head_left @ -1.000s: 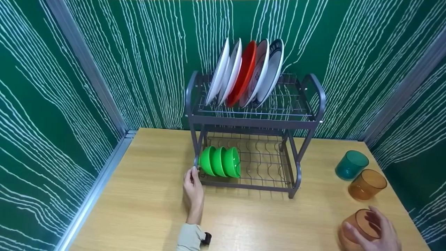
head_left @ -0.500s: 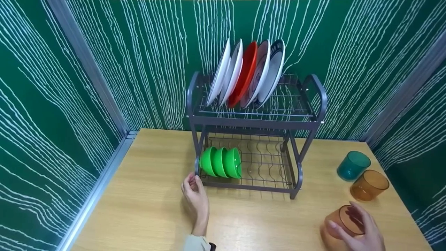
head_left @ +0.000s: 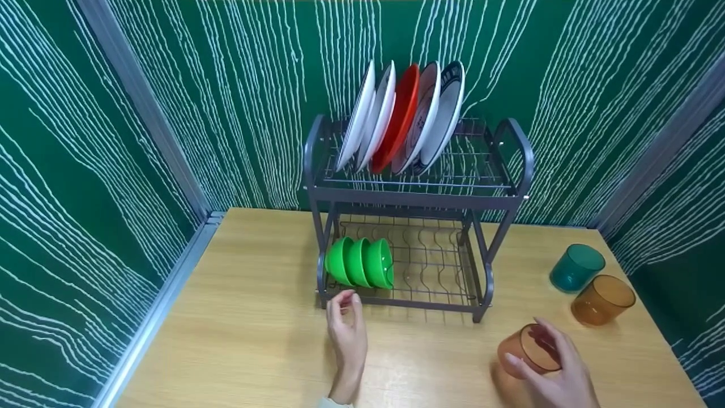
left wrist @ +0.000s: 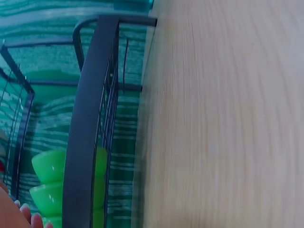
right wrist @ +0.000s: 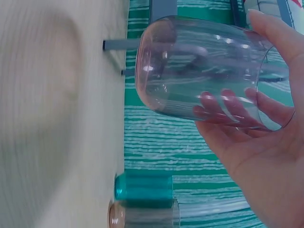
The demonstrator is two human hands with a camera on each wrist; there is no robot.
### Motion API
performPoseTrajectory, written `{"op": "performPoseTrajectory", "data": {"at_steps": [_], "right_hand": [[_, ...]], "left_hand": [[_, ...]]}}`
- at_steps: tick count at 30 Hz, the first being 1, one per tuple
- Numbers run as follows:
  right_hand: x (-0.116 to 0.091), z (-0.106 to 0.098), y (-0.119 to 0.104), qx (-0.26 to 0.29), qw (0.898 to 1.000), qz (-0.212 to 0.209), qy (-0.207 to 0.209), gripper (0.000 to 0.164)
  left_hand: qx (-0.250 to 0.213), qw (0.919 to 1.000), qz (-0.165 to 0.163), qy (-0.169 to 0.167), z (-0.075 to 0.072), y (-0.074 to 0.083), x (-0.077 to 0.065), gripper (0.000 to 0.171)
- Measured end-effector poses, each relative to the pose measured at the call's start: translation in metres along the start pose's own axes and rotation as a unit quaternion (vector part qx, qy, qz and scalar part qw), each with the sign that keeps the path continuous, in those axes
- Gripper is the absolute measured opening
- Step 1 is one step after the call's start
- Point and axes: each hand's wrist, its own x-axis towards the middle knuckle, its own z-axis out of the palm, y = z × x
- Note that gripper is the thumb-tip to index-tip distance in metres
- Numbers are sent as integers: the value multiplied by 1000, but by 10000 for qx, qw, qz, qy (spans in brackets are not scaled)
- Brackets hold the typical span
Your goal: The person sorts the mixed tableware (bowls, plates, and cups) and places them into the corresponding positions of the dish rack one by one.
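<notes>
A clear orange-tinted glass [head_left: 518, 351] is gripped in my right hand [head_left: 561, 374], thumb on one side and fingers on the other. The right wrist view shows this glass [right wrist: 204, 71] lifted off the tabletop. My left hand [head_left: 348, 340] hovers in front of the rack's lower left corner, fingers bent and holding nothing. Just beyond it, several nested green bowls [head_left: 359, 263] lie on their sides at the left of the lower shelf. In the left wrist view only some fingertips [left wrist: 35, 219] show, near the bowls [left wrist: 49, 194].
A two-tier dark metal dish rack [head_left: 416, 198] stands at the table's back. Several plates [head_left: 396, 122], one red, lean on its upper tier. A teal glass [head_left: 576, 269] and an amber glass [head_left: 602, 300] stand at the right. Green patterned panels [head_left: 249, 102] enclose the table [head_left: 238, 317].
My right hand has carried the orange-tinted glass leftward and away from me. My left hand has come off the rack's left corner and shifted right.
</notes>
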Motion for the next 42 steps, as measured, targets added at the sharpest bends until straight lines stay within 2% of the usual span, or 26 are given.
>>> {"op": "performPoseTrajectory", "data": {"at_steps": [3, 5, 9, 14, 21, 24, 28, 31, 33, 35, 38, 40, 42], "right_hand": [[0, 6, -5, -6, 9999, -98, -62, 101], [-1, 11, -8, -2, 9998, -195, -92, 100], [-2, 20, -14, -35, 9985, -536, -83, 94], [-4, 28, -23, -103, 9963, -847, -47, 88], [-8, 35, -33, -69, 9943, -1059, -42, 84], [-10, 39, -35, 1, 9912, -1322, 43, 82], [-10, 44, -36, 62, 9826, -1851, 173, 82], [-11, 47, -38, 159, 9777, -2086, 176, 83], [-12, 48, -41, 288, 9779, -2069, 101, 83], [-14, 50, -45, 428, 9818, -1851, -12, 82], [-17, 53, -50, 674, 9853, -1562, -134, 80], [-18, 55, -53, 755, 9853, -1520, -172, 80], [-19, 57, -54, 764, 9838, -1610, -173, 81]], "left_hand": [[-137, 9994, 142, -271, 3, 17, -6, 16], [-179, 9983, 237, -505, 6, 21, -12, 17], [-234, 9932, 384, -1074, 16, 15, -26, 20], [-347, 9807, 476, -1866, 24, 12, -45, 27], [-691, 9559, 427, -2824, 29, 17, -62, 40], [-789, 9433, 465, -3192, 29, 17, -68, 47], [-836, 9247, 778, -3631, 29, 16, -73, 57], [-790, 9100, 1009, -3943, 29, 16, -75, 68], [-719, 9003, 947, -4186, 29, 17, -77, 76], [-605, 8911, 721, -4440, 28, 19, -80, 85], [-459, 8783, 95, -4757, 28, 23, -83, 94], [-548, 8714, -270, -4867, 29, 25, -85, 98], [-709, 8670, -501, -4907, 30, 26, -87, 100]]}}
